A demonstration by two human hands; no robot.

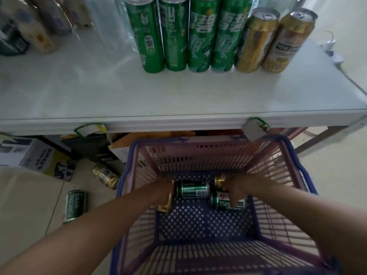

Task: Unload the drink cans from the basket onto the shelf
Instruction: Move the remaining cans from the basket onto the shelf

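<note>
Six tall cans point(208, 34) stand on the shelf point(178, 96) far beyond both hands, while in the basket point(294, 175) the left hand point(164, 192) grips a gold can point(165, 205), the right hand point(236, 187) closes on another point(219, 180), and two green cans point(191, 189) lie between them.

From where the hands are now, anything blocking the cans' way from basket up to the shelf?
Nothing visible. Both hands, left hand and right hand, are already on cans in the open-topped basket. The shelf is bare in front of the standing green cans and gold cans.
</note>
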